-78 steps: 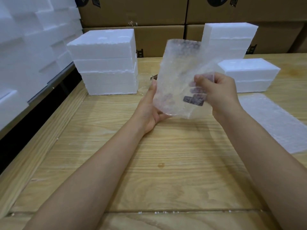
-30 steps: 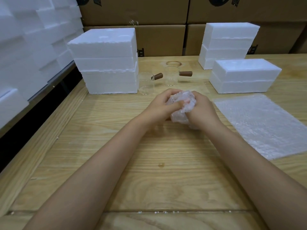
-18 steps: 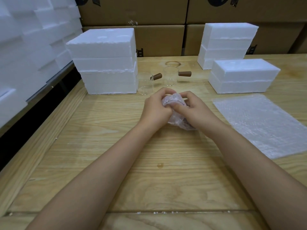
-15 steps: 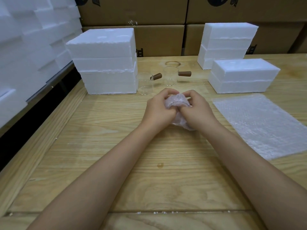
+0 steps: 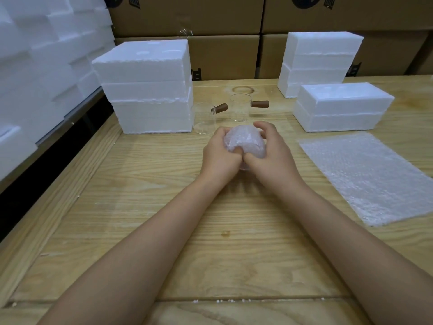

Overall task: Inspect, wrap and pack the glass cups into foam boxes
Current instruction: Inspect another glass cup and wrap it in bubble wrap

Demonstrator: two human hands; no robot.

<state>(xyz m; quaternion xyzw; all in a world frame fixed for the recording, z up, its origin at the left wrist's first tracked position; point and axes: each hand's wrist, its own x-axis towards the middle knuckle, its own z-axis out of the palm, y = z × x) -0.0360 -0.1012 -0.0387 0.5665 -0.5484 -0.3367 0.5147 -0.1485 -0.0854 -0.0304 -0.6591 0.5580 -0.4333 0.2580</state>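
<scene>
A cup wrapped in bubble wrap [image 5: 243,143] sits between both hands above the middle of the wooden table [image 5: 164,231]. My left hand [image 5: 220,158] grips its left side and my right hand [image 5: 271,156] curls over its right side and top. The glass inside is hidden by the wrap. Behind the hands stand two bare glass cups with brown wooden handles, one on the left [image 5: 205,118] and one on the right [image 5: 240,107]. A flat sheet of bubble wrap [image 5: 370,177] lies to the right.
A stack of white foam boxes [image 5: 147,87] stands at the back left. Two more foam stacks stand at the back right, a tall one [image 5: 318,59] and a lower one [image 5: 342,106]. Cardboard cartons [image 5: 222,31] line the back; foam pieces [image 5: 35,55] are piled at the left.
The loose sheet held up around the cup has been folded down into a tight bundle. My right fingers have shifted from tucking the top to cupping over it.
</scene>
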